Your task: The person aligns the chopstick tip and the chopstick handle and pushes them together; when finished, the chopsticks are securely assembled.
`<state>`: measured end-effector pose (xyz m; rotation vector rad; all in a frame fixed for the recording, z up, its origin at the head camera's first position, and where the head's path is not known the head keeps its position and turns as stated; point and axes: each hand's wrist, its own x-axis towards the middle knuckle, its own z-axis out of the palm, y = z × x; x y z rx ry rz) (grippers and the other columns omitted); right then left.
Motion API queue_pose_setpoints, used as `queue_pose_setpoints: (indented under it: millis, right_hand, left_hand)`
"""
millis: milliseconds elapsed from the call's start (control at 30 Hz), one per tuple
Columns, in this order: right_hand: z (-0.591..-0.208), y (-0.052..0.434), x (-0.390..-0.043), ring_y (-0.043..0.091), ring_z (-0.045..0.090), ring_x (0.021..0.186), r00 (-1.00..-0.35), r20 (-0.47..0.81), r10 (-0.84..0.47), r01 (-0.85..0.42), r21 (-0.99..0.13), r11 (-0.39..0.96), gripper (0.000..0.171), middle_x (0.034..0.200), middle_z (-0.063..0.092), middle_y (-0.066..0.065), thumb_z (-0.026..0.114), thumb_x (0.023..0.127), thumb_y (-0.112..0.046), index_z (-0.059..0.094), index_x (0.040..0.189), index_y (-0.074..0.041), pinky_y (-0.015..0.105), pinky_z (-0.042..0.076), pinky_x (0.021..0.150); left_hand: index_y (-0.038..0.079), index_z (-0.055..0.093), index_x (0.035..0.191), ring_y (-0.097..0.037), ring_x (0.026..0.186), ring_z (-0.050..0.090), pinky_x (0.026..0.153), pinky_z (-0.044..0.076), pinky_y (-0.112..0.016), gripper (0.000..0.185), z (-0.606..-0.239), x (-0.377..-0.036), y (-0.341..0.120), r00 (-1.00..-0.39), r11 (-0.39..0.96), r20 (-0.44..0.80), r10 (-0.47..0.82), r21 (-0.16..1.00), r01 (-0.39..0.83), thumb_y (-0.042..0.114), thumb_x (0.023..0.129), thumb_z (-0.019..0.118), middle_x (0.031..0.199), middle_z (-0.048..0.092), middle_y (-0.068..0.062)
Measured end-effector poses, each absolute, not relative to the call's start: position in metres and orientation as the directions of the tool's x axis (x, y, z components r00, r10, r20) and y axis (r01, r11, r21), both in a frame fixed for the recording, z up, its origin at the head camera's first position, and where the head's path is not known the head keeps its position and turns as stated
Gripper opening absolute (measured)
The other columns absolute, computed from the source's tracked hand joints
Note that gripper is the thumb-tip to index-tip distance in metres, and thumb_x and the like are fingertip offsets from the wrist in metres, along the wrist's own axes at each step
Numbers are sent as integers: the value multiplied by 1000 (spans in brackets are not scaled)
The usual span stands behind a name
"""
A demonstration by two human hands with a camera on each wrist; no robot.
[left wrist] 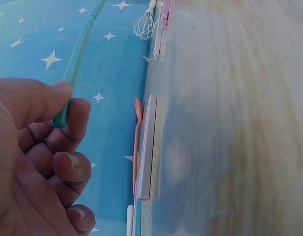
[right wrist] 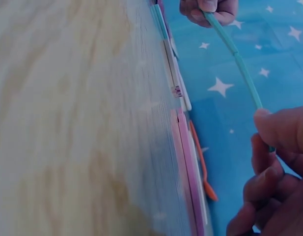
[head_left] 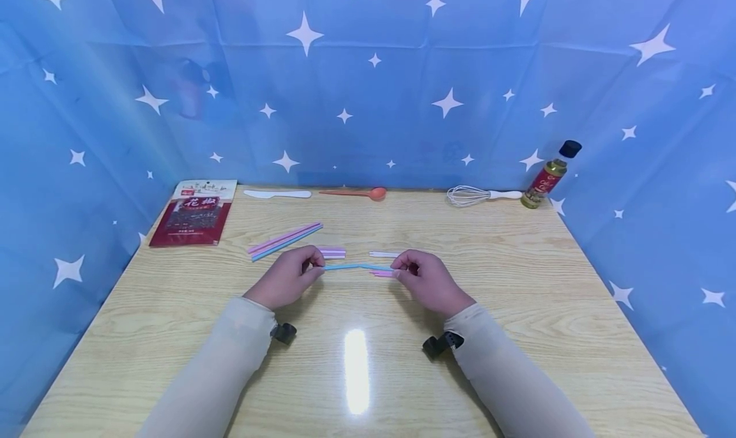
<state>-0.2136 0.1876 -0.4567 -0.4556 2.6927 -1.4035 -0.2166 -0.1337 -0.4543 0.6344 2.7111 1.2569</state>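
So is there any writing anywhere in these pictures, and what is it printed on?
"花椒": large white characters on the red packet at the table's far left.
Smaller print on that packet: too small to read.
Red label on the oil bottle at the far right: too small to read.
Nothing else carries writing.

Seen from the right wrist, the right hand (right wrist: 274, 182) pinches one end of a teal straw (right wrist: 235, 54) at the lower right, thumb and fingers curled round it. The straw arcs up from there to the left hand (right wrist: 208, 9) at the top edge, which grips its far end. Beside the straw, along the wooden table (right wrist: 72, 118) edge, lie pink and white strips (right wrist: 186, 162) and an orange spoon (right wrist: 203, 169), set against the blue starred backdrop (right wrist: 269, 49).
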Motion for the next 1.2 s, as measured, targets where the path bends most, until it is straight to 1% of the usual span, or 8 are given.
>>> queue_pose_setpoints:
  millis: [167,433,700,767,833,967,1100,1200]
  right_hand:
    - [-458,188,-214,20,48,68,-951,93,-296,-245,-811,531,7,77,55,3,72,98,-6,75,100,-11,27,40,59]
    - [-458,188,-212,19,49,70,-953,118,-280,-253,-819,515,7,80,58,3,72,98,-4,75,100,-10,27,40,60]
    - [-459,184,-211,20,50,71,-957,126,-261,-245,-832,498,7,81,60,5,72,98,-3,76,100,-8,26,41,62]
    - [-460,184,-213,21,50,72,-958,123,-261,-241,-838,490,7,83,61,5,72,98,-6,76,104,-6,26,42,62]
    - [-460,185,-214,22,52,74,-962,116,-247,-225,-850,477,13,87,62,6,73,98,-8,76,111,-4,26,44,63]
    - [-463,188,-217,25,55,80,-973,108,-206,-192,-872,450,24,94,63,8,74,98,-10,74,121,-3,26,47,65]
    - [-464,192,-219,25,56,81,-977,108,-186,-180,-883,433,25,96,64,9,73,99,-12,74,122,-2,26,48,65]
    - [-464,193,-219,24,57,79,-976,111,-186,-181,-888,422,25,95,64,10,72,99,-12,74,121,-1,26,50,64]
  left_hand:
    - [16,64,102,-17,76,48,70,43,-32,5,-454,-216,-134,-910,574,99,403,747,335,13,106,64,87,58,2]
    - [12,64,100,-17,78,48,70,42,-30,7,-455,-215,-128,-899,545,140,415,753,369,7,104,65,88,57,0]
    - [12,64,98,-17,77,48,69,42,-31,8,-455,-215,-129,-898,539,178,402,747,389,7,103,66,87,56,0]
    - [13,64,100,-17,78,48,70,43,-30,6,-456,-217,-133,-905,551,174,388,744,379,9,104,66,88,57,1]
    - [11,65,101,-17,78,49,72,43,-32,4,-456,-220,-140,-917,563,168,362,745,359,10,105,65,89,58,0]
    - [9,65,106,-21,77,50,73,45,-37,4,-456,-227,-158,-956,614,144,257,739,277,11,107,61,95,62,-6]
    - [7,64,108,-30,91,58,85,47,-49,7,-457,-233,-177,-986,696,108,130,698,169,12,107,60,109,64,-13]
    - [6,66,108,-35,106,61,101,38,-60,10,-459,-235,-188,-995,741,81,65,664,102,14,107,59,117,63,-16]
